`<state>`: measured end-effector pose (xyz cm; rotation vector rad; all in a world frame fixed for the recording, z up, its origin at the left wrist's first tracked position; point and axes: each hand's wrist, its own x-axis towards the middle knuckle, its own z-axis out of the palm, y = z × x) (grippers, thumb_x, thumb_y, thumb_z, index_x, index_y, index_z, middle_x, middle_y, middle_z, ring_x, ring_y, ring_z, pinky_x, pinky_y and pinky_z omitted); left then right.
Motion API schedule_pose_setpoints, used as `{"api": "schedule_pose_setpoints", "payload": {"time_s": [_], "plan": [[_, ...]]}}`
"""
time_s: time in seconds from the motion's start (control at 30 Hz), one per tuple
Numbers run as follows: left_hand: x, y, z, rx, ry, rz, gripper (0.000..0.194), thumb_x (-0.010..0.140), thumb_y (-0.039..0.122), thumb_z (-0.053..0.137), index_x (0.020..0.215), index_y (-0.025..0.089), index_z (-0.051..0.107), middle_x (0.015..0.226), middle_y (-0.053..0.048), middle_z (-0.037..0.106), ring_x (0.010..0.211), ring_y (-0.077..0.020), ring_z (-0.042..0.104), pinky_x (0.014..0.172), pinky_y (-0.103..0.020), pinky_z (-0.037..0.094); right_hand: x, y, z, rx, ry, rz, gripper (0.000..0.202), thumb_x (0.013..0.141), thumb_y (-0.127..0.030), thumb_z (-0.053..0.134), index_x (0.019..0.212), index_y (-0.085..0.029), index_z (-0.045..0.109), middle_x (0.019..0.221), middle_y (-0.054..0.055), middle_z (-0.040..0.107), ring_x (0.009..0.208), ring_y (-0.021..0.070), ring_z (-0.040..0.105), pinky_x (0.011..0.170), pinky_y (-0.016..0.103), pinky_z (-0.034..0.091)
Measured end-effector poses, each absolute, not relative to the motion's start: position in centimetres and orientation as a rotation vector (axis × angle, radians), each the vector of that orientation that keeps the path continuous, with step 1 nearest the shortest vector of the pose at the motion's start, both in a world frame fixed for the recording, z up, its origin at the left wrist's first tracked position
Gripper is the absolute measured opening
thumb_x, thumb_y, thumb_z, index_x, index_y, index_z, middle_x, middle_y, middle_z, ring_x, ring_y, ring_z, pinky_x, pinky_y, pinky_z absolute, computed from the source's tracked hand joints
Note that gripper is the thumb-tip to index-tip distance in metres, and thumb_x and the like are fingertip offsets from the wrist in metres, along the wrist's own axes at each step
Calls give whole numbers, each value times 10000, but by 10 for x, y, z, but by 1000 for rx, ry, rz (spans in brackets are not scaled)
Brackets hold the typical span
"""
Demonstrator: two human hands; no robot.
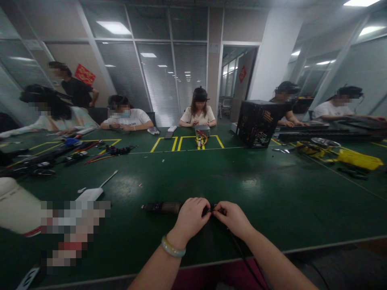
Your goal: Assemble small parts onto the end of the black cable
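Note:
A dark, tube-shaped tool that looks like an electric screwdriver (167, 208) lies on the green table in front of me, its narrow tip pointing left. My left hand (195, 215), with a pale bangle at the wrist, is closed over the tool's right end. Close beside it, my right hand (231, 217) pinches the end of a black cable (238, 245), which runs down over the table edge toward my lap. The fingertips of both hands nearly meet. Fingers cover the spot between tool and cable, so I cannot tell whether they are joined.
Left of me are a white cup-like container (18, 207) and a white power strip (90, 195). Wire bundles (116, 150) lie farther left. Across the table stands a black computer case (256, 123); a yellow basket (359, 159) is at right. Several people work around the table.

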<state>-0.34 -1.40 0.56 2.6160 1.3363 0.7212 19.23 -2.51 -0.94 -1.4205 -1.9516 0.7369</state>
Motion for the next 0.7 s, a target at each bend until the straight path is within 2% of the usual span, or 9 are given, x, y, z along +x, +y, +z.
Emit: {"api": "schedule_pose_setpoints", "payload": {"time_s": [0.7], "plan": [[-3, -14, 5, 2632, 1312, 711, 97, 814, 167, 651, 865, 218, 586, 897, 4, 635, 895, -188, 578, 813, -337, 398, 191, -26, -7, -1402, -1967, 720, 110, 845, -256, 601, 794, -207, 686, 751, -12, 666, 653, 136, 560, 610, 235, 380]]}}
